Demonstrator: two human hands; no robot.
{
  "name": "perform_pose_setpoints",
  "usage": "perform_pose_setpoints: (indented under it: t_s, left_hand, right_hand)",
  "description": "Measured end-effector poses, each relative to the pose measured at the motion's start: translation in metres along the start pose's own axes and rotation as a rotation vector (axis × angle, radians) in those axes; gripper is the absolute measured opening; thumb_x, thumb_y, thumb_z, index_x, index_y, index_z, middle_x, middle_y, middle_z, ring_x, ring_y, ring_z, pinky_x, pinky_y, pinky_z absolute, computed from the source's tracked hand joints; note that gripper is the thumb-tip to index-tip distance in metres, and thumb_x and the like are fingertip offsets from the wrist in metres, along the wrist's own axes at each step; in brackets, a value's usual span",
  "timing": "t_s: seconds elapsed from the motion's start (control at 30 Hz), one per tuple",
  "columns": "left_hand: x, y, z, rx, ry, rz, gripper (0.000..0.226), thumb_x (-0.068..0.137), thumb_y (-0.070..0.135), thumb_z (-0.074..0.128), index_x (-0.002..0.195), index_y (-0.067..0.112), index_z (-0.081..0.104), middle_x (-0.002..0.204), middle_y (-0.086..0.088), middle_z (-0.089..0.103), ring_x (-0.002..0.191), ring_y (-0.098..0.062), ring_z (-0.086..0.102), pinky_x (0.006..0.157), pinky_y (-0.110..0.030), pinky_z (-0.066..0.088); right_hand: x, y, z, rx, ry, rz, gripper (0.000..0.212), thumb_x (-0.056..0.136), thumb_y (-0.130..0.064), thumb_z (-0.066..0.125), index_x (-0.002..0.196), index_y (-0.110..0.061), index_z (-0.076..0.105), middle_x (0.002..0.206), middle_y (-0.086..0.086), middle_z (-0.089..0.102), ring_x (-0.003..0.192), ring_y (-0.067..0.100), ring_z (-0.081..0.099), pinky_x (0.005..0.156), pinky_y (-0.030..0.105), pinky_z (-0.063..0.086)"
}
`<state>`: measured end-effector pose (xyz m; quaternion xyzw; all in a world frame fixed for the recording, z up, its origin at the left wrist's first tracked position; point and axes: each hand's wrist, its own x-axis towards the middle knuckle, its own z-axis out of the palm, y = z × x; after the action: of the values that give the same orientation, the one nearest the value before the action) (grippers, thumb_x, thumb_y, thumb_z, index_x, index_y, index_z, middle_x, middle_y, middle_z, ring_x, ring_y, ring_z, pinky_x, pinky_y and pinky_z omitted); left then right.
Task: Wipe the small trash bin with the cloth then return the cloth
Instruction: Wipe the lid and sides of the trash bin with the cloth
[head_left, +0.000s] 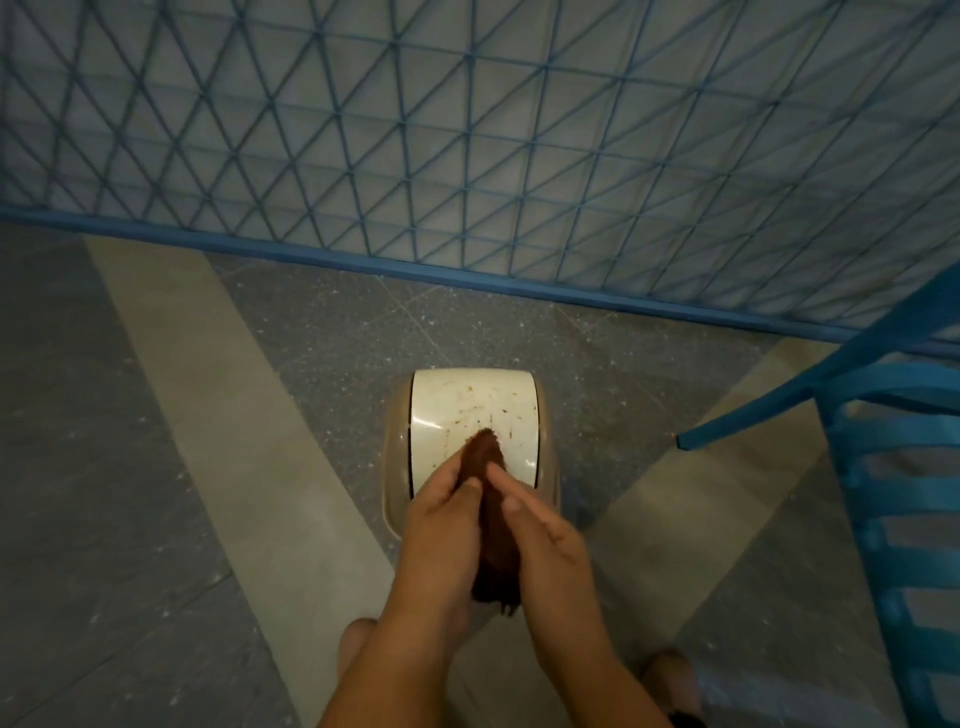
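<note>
A small trash bin (470, 410) stands on the floor below me, with a cream swing lid speckled with brown dirt and a beige body. A dark brown cloth (491, 525) is pressed between my two hands above the bin's near edge. My left hand (441, 540) grips the cloth from the left. From the right, my right hand (545, 545) lies against it with fingers stretched forward. The cloth's top end pokes out over the lid, its lower end hangs below my palms.
A blue metal mesh railing (467, 156) runs across the far side, with a blue base rail (415, 270). A blue metal chair (893, 467) stands at the right, one leg tip near the bin. The floor is grey terrazzo with pale stripes. My feet show at the bottom.
</note>
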<state>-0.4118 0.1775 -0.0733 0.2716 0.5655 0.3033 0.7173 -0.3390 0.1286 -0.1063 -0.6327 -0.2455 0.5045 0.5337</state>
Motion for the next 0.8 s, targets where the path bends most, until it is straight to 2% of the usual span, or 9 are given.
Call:
perform_pose_setpoints:
  t_s: [0.07,0.13,0.23,0.33,0.4,0.5,0.63,0.73,0.8]
  left_hand:
    - [0.006,0.002,-0.007,-0.097,0.051,-0.018,0.033,0.098,0.01,0.043,0.116,0.026,0.066,0.105,-0.003,0.072,0.094,-0.018,0.068,0.068,-0.026,0.052]
    - [0.012,0.006,-0.01,-0.146,0.071,-0.004,0.032,0.097,0.006,0.044,0.111,0.022,0.069,0.097,-0.005,0.074,0.089,-0.019,0.071,0.068,-0.028,0.055]
    - [0.029,0.016,-0.015,-0.244,0.072,0.011,0.03,0.096,0.005,0.045,0.11,0.018,0.068,0.088,-0.004,0.076,0.078,-0.016,0.072,0.061,-0.027,0.057]
    - [0.046,0.023,-0.023,-0.294,0.061,0.056,0.032,0.095,0.005,0.047,0.118,0.018,0.066,0.096,-0.006,0.075,0.085,-0.02,0.072,0.071,-0.032,0.058]
    - [0.054,0.027,-0.03,-0.3,0.067,0.113,0.035,0.094,0.003,0.049,0.12,0.02,0.065,0.102,-0.007,0.074,0.093,-0.023,0.071,0.082,-0.037,0.056]
    - [0.065,0.028,-0.04,-0.194,0.132,0.201,0.037,0.091,-0.002,0.055,0.12,0.019,0.063,0.106,-0.008,0.072,0.096,-0.023,0.069,0.086,-0.037,0.056]
    - [0.074,0.023,-0.04,-0.093,0.226,0.271,0.044,0.086,-0.002,0.063,0.124,0.02,0.058,0.102,-0.003,0.071,0.09,-0.016,0.068,0.08,-0.03,0.056]
    - [0.073,0.018,-0.036,0.202,0.303,0.399,0.046,0.088,0.004,0.061,0.13,0.024,0.054,0.118,0.008,0.062,0.102,-0.003,0.058,0.087,-0.015,0.045]
    - [0.074,0.014,-0.038,0.506,0.378,0.514,0.048,0.089,0.01,0.059,0.133,0.025,0.052,0.131,0.008,0.053,0.12,-0.006,0.047,0.102,-0.018,0.034]
  right_hand:
    - [0.0,0.0,0.002,-0.153,0.037,-0.124,0.035,0.093,-0.009,0.055,0.103,-0.038,0.072,0.115,-0.015,0.066,0.108,0.003,0.062,0.096,0.029,0.051]
    - [0.008,-0.001,0.007,-0.229,0.107,-0.179,0.035,0.089,-0.014,0.062,0.107,-0.044,0.067,0.115,-0.022,0.059,0.111,0.002,0.058,0.096,0.032,0.052]
    - [0.022,-0.01,0.012,-0.124,0.114,-0.051,0.043,0.086,-0.025,0.065,0.122,-0.046,0.053,0.125,-0.018,0.053,0.114,0.005,0.055,0.092,0.028,0.052]
    - [0.04,-0.02,0.013,0.009,0.027,0.033,0.037,0.09,-0.019,0.06,0.125,-0.031,0.055,0.103,-0.001,0.071,0.091,0.011,0.071,0.074,0.022,0.057]
    - [0.055,-0.027,0.016,-0.036,-0.009,0.018,0.034,0.091,-0.008,0.059,0.12,-0.025,0.058,0.084,0.0,0.073,0.077,0.009,0.072,0.064,0.02,0.056]
    - [0.081,-0.039,0.021,-0.089,0.054,-0.076,0.026,0.088,-0.001,0.061,0.103,-0.022,0.063,0.08,0.001,0.07,0.069,0.006,0.068,0.057,0.016,0.052]
    - [0.121,-0.053,0.021,-0.455,0.127,-0.284,0.017,0.086,-0.008,0.065,0.085,-0.025,0.066,0.081,-0.005,0.067,0.072,0.004,0.062,0.064,0.011,0.049]
    - [0.14,-0.052,0.019,-0.922,0.167,-0.482,0.014,0.088,-0.017,0.062,0.097,-0.025,0.069,0.103,-0.002,0.065,0.098,0.011,0.058,0.084,0.02,0.042]
    - [0.143,-0.044,0.021,-1.126,0.19,-0.592,0.022,0.09,-0.023,0.058,0.11,-0.024,0.068,0.121,0.004,0.06,0.114,0.022,0.052,0.097,0.032,0.038]
